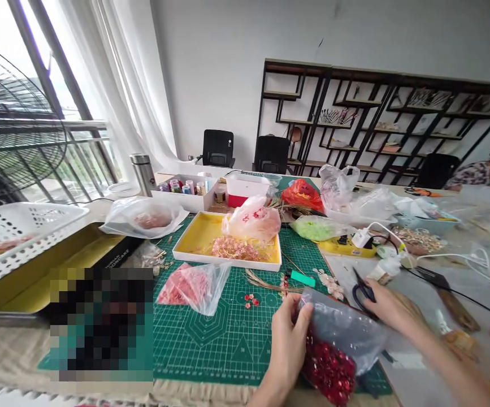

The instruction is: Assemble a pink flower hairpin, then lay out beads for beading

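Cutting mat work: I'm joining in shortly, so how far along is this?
A few red pieces already lie out on the green cutting mat, and pink sprigs lie in the yellow tray. In hand: the left hand grips a clear bag of red pieces, with the right hand beside black scissors. Left: most red pieces remain bagged.

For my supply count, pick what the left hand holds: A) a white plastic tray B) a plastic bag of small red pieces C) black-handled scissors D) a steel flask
B. The left hand clasps the side of the plastic bag of small red pieces, while the black-handled scissors are at the right hand.
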Motion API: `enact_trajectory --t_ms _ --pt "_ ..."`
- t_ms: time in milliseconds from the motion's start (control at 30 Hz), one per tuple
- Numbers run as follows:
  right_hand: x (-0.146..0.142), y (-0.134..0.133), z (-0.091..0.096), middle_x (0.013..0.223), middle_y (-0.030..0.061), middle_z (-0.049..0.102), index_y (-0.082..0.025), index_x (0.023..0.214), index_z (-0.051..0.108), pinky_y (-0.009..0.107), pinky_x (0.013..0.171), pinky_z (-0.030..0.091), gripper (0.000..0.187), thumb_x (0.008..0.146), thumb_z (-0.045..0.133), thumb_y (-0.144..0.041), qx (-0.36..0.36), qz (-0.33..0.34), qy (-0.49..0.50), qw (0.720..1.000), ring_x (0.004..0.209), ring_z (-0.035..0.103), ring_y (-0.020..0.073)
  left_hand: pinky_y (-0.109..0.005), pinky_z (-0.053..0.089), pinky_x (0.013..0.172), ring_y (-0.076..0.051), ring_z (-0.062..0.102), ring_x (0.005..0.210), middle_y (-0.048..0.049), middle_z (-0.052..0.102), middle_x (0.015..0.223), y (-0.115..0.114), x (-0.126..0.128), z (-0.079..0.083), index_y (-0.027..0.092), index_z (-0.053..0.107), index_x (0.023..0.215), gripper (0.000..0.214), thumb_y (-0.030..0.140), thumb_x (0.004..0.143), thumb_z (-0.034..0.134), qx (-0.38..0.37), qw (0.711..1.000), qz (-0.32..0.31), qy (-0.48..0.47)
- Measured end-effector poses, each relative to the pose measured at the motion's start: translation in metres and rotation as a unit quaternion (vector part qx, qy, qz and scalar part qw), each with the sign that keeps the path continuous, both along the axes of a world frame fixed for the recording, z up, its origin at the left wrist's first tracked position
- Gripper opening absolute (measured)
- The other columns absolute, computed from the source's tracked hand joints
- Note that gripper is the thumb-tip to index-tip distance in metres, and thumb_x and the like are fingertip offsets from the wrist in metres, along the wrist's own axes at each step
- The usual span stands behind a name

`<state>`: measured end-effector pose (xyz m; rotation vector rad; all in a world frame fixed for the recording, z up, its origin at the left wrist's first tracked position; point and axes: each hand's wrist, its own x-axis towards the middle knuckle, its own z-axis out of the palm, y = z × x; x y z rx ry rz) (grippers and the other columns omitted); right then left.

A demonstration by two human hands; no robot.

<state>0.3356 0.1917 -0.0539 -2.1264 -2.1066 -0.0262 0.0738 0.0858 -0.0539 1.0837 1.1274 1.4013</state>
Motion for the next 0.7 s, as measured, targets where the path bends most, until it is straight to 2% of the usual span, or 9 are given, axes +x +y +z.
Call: enact_trajectory --t_ms 133,267,367,433,533,633,700 --pt "0.006 -0.018 0.014 0.114 0.0208 0.066 -0.01 0.126 0.055 0.045 0.075 0.052 0.056 0.072 0.049 -0.026 0.021 -0.02 0.034 0.999 0.092 0.067 0.0364 -0.022 0.038 0.057 -0.013 0.049 0.062 0.0023 0.055 0.065 0.011 0.001 -0.005 0.018 0.057 0.075 0.035 0.052 0.085 0.054 -0.011 1.0 0.001 -0.017" --pt "0.016 -0.06 0.036 0.098 0.0093 0.07 -0.016 0.136 0.046 0.034 0.079 0.053 0.062 0.076 0.046 -0.029 0.019 0.006 0.11 0.994 0.09 0.068 0.0249 -0.022 0.039 0.059 -0.014 0.051 0.062 0.0022 0.057 0.065 0.017 0.001 -0.006 0.017 0.058 0.074 0.041 0.058 0.079 0.06 -0.02 0.999 -0.017 -0.04" --pt "0.02 -0.096 0.053 0.093 0.0078 0.07 -0.014 0.131 0.049 0.028 0.076 0.055 0.053 0.085 0.038 -0.039 -0.004 0.033 0.178 0.983 0.086 0.068 0.0202 -0.022 0.038 0.06 -0.015 0.05 0.064 0.0016 0.058 0.067 0.02 0.0 -0.007 0.016 0.059 0.077 0.04 0.056 0.08 0.061 -0.03 0.998 -0.037 -0.047" --pt "0.023 -0.119 0.062 0.099 0.0095 0.07 -0.015 0.127 0.052 0.028 0.08 0.055 0.051 0.089 0.039 -0.046 -0.041 0.049 0.251 0.966 0.093 0.068 0.0209 -0.022 0.037 0.059 -0.014 0.049 0.064 0.0017 0.057 0.068 0.02 -0.001 -0.007 0.016 0.06 0.079 0.039 0.055 0.081 0.061 -0.036 0.997 -0.044 -0.046" --pt "0.028 -0.147 0.068 0.112 0.0094 0.068 -0.022 0.125 0.058 0.032 0.085 0.055 0.051 0.084 0.055 -0.053 -0.115 0.073 0.346 0.928 0.101 0.066 0.0254 -0.021 0.035 0.058 -0.014 0.047 0.064 0.0024 0.056 0.067 0.02 -0.001 -0.006 0.016 0.059 0.078 0.038 0.054 0.082 0.059 -0.041 0.997 -0.046 -0.043" --pt "0.029 -0.163 0.067 0.126 0.0064 0.063 -0.031 0.129 0.057 0.032 0.083 0.056 0.051 0.082 0.06 -0.051 -0.181 0.087 0.304 0.931 0.109 0.063 0.0283 -0.02 0.033 0.056 -0.012 0.043 0.061 0.0038 0.053 0.064 0.019 0.0 -0.004 0.016 0.057 0.076 0.037 0.053 0.083 0.059 -0.044 0.997 -0.045 -0.041" --pt "0.024 -0.165 0.067 0.133 0.0049 0.058 -0.034 0.134 0.053 0.033 0.088 0.053 0.052 0.084 0.059 -0.05 -0.202 0.086 0.266 0.939 0.116 0.058 0.0287 -0.02 0.032 0.055 -0.011 0.042 0.059 0.0044 0.052 0.064 0.019 0.0 -0.003 0.016 0.056 0.076 0.037 0.053 0.083 0.059 -0.045 0.997 -0.048 -0.04"
